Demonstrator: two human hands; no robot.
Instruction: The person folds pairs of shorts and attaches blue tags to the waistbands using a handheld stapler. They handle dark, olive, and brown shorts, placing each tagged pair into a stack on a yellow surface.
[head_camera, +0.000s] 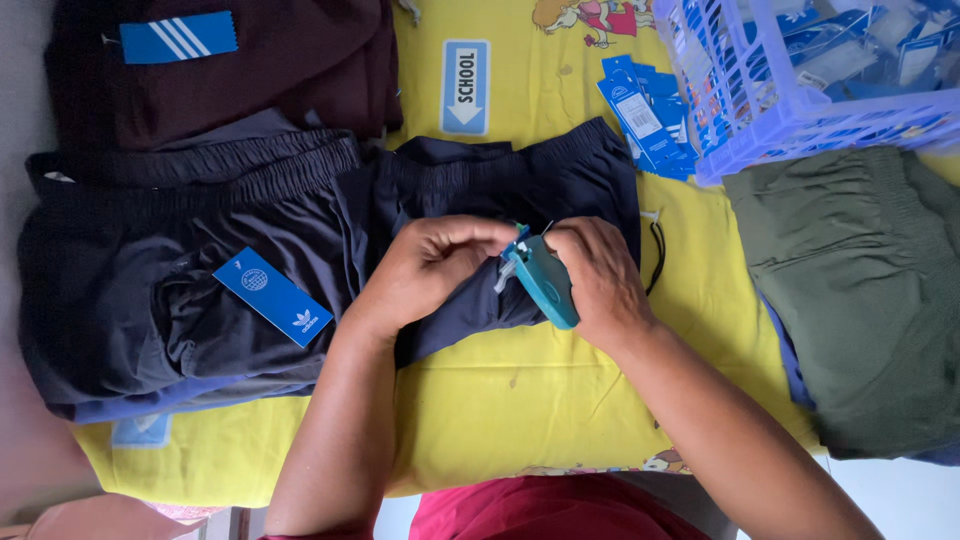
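Shorts (500, 190) on cloth (520, 390), basket (800, 130) behind-right

Operator body, head view: both forearms bare to the frame edge, no sleeves visible. Left hand (425, 270) and right hand (600, 280) are ungloved, without rings or watch. Red garment (lower frame edge only) covers the torso or lap.

Both forearms rise from the bottom edge — the left from about 7 o'clock, the right from about 5 o'clock — and converge near the centre. The left hand (425, 275) is curled palm-down, fingers pinched together at its 3 o'clock side. The right hand (597, 280) is closed in a grip, knuckles up, thumb side facing the left hand — the two nearly touch.
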